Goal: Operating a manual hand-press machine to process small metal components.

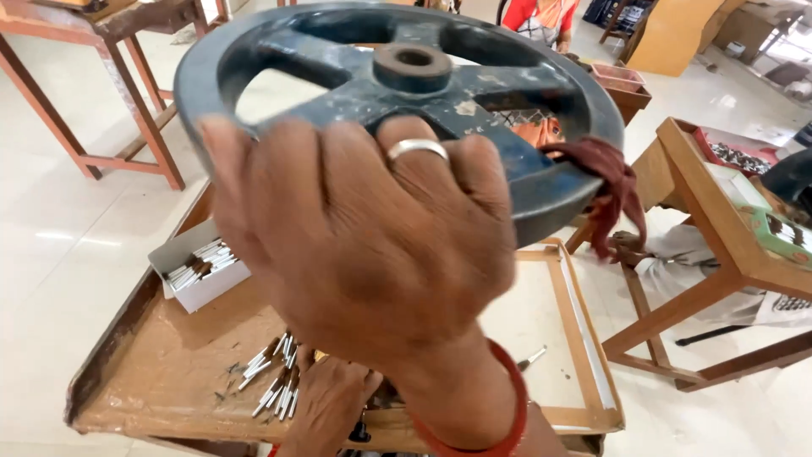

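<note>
Big dark-blue spoked handwheel (507,110) fills top of frame, face tilted twd camera, hub (413,68) up-centre, brown rag (611,182) tied on rim at right. Right hand (364,254) is the nearer one: fingers curled over the near lower rim, gripping it, ring on one finger. Wooden tray table (169,364) sits below. Left hand (326,404) low at tray's front edge, well under the wheel, beside loose small metal pins (275,377); grip can't tell. White box of pins (199,267) at left.
</note>
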